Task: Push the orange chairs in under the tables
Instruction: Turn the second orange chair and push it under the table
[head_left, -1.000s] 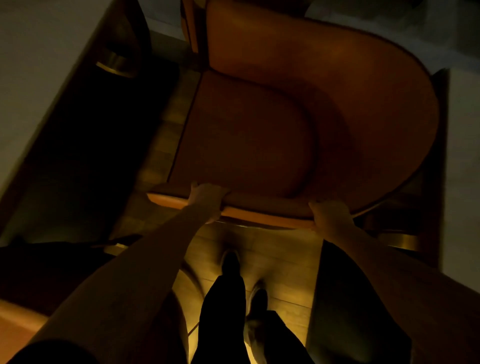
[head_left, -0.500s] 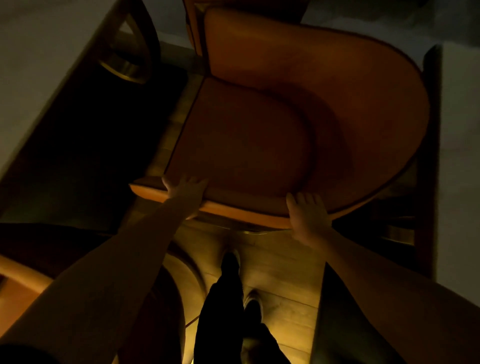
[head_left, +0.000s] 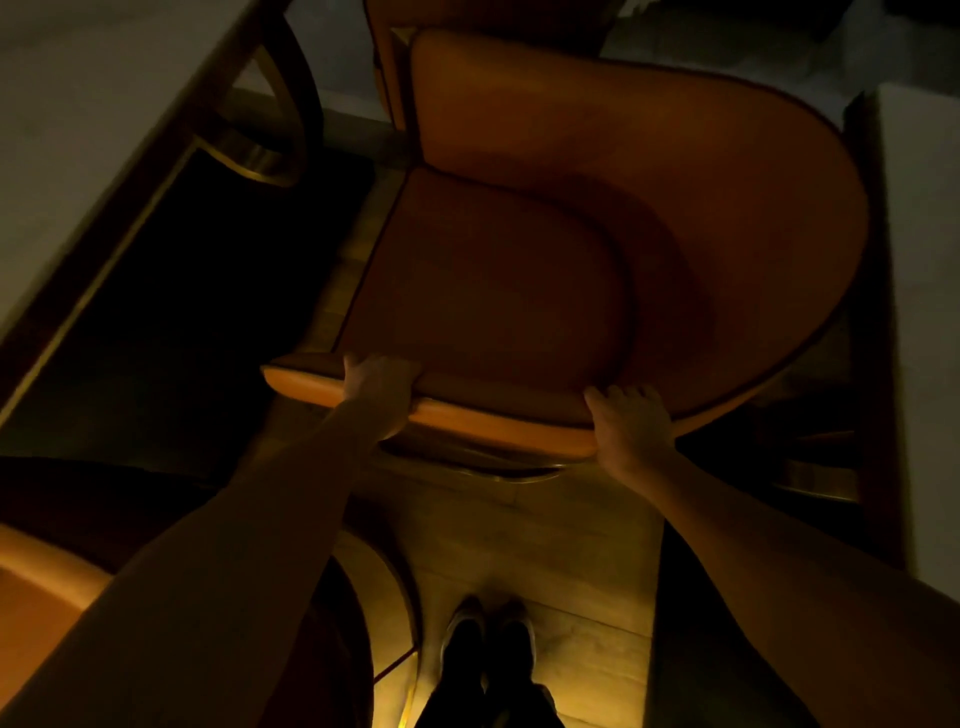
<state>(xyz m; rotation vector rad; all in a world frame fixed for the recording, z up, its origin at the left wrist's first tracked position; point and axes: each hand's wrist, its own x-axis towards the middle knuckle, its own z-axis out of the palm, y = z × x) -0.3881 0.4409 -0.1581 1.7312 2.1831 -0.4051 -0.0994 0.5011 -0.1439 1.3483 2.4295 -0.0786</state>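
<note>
Both hands, left hand (head_left: 378, 389) and right hand (head_left: 631, 423), grip the orange chair (head_left: 519, 291).

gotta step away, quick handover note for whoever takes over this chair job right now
Left hand: grips the near rim of the orange chair.
Right hand: fingers over the same rim, further right.
Chair: seat in full view in the aisle, between the table on the left and the table on the right.
Done: both hands on the chair.
Left: push it under its table. A second orange chair sits at lower left.
</note>
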